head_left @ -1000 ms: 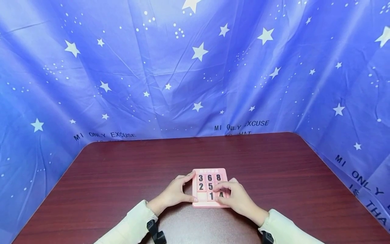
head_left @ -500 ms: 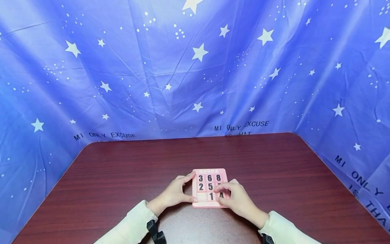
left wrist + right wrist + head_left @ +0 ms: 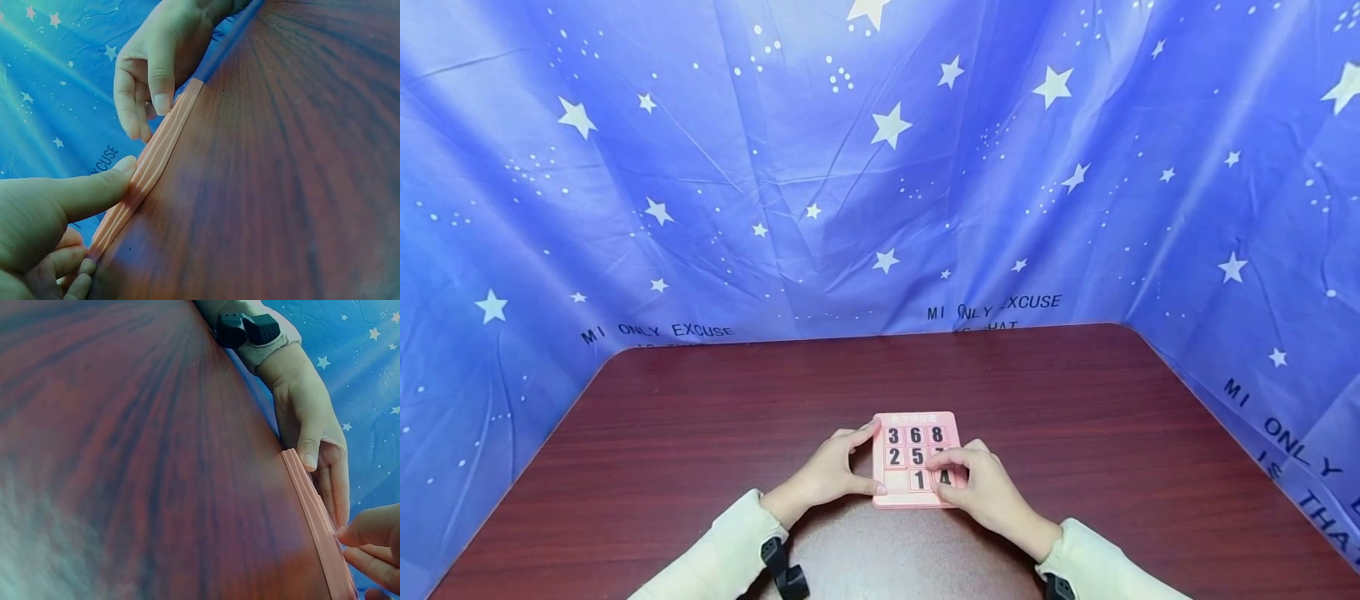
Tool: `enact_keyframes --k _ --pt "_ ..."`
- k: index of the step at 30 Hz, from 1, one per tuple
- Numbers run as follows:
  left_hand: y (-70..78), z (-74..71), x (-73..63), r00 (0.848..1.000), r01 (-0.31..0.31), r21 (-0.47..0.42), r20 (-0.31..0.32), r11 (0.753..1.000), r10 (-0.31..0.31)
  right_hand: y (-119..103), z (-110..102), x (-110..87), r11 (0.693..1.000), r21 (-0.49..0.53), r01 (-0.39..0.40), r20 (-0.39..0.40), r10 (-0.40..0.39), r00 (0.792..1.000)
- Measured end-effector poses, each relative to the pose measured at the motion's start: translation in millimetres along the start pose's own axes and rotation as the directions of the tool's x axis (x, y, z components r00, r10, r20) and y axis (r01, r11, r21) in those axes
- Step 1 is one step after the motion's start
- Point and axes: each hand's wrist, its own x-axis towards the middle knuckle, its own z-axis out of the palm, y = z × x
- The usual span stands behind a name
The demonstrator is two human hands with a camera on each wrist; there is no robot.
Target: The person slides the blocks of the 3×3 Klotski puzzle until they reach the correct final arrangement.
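Note:
A pink number slide puzzle point(image 3: 904, 502) lies flat on the table in the head view. Its top row reads 3, 6, 8; below come 2, 5 and a partly covered 7. The bottom row has a gap at left, then 1 and 4. My left hand point(image 3: 826, 473) holds the puzzle's left side, thumb at the near corner and index finger at the far corner. Over the right side, my right hand point(image 3: 988, 487) rests its thumb by the 4 and its index finger by the 5 and 7. Both wrist views show the puzzle's ridged pink side edge point(image 3: 159, 147) low on the tabletop.
A dark red wooden table point(image 3: 715, 408) spreads around the puzzle. Blue star-printed cloth point(image 3: 820, 167) hangs behind and along both sides. Black wrist cameras point(image 3: 784, 571) are strapped over the pale sleeves point(image 3: 718, 550).
My right thumb has shifted slightly right, showing more of the 1 tile. The tiles keep the same arrangement, and my left hand has stayed in place.

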Motion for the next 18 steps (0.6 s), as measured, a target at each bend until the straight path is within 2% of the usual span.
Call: enact_keyframes --k 11,18 --pt "0.2 -0.4 -0.8 1.0 0.002 0.011 -0.002 1.0 -0.002 -0.1 6.1 1.7 1.0 0.0 -0.003 0.003 0.003 1.0" --pt "-0.9 0.0 -0.5 1.0 -0.001 -0.012 -0.001 1.0 0.001 -4.1 14.6 4.5 1.0 -0.004 0.005 0.012 -0.005 1.0"
